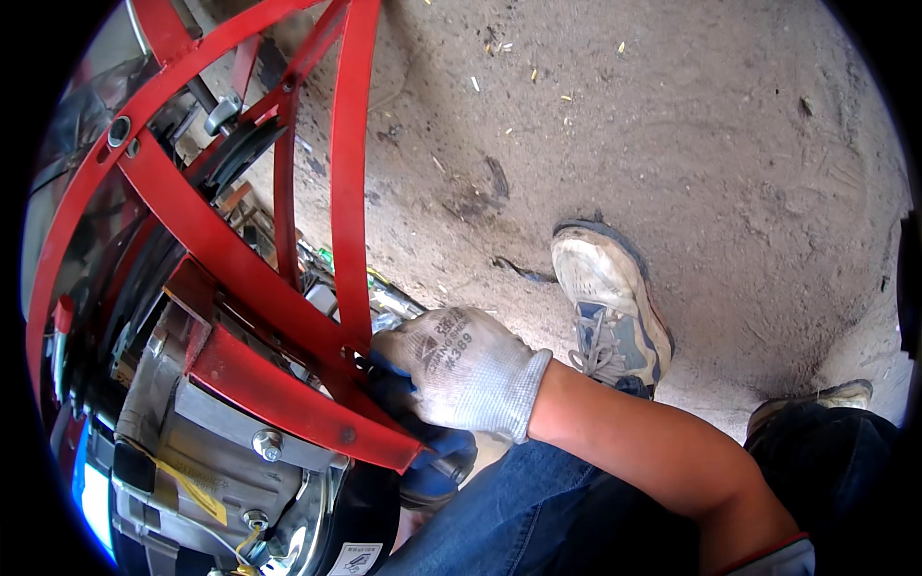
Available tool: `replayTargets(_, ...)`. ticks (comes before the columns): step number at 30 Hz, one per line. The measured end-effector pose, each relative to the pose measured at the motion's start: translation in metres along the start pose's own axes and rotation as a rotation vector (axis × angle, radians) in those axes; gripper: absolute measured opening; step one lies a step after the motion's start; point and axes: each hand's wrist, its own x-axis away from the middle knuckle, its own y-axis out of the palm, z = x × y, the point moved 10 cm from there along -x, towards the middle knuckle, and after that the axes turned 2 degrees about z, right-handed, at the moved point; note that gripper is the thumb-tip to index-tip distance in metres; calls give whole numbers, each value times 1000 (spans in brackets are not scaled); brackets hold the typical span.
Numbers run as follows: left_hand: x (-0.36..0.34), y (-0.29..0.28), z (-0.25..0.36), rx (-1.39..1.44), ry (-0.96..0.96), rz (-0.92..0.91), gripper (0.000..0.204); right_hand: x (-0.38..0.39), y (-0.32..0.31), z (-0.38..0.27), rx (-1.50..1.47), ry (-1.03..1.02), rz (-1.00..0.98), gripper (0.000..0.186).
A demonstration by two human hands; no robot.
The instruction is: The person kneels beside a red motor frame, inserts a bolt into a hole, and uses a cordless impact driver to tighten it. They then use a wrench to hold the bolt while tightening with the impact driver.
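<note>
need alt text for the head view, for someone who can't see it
A hand in a white knit glove with blue palm coating presses against the red painted metal frame of a machine, fingers tucked behind a flat red bar. Grey metal engine parts sit below the frame, and a worn grey and blue sneaker rests on bare dirt ground.

1. The right hand [468, 370] wears a white knit work glove with blue coated fingers and dark printed lettering on its back.
2. Bare forearm; a short sleeve hem with red trim.
3. Blue jeans [538, 509].
4. Worn grey-and-blue laced sneaker [607, 302].
</note>
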Motion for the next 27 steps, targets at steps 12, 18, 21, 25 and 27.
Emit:
replayTargets(12, 0, -6, 3, -6, 8, 19, 21, -15, 12, 39, -404, 409, -211, 47)
replayTargets(18, 0, -11, 6, 0, 10, -4, 24, -9, 10, 49, -419, 431, 54, 57)
replayTargets(21, 4, -23, 5, 72, -25, -29, 25, -4, 2, 33, -410, 409, 56, 49)
replayTargets(25, -3, 1, -16, 124, 43, -71, 20, 4, 6, 35, -354, 386, 123, 42)
replayTargets(27, -6, -10, -20, 140, 10, -46, 23, 8, 2, 35, -387, 402, 143, 40)
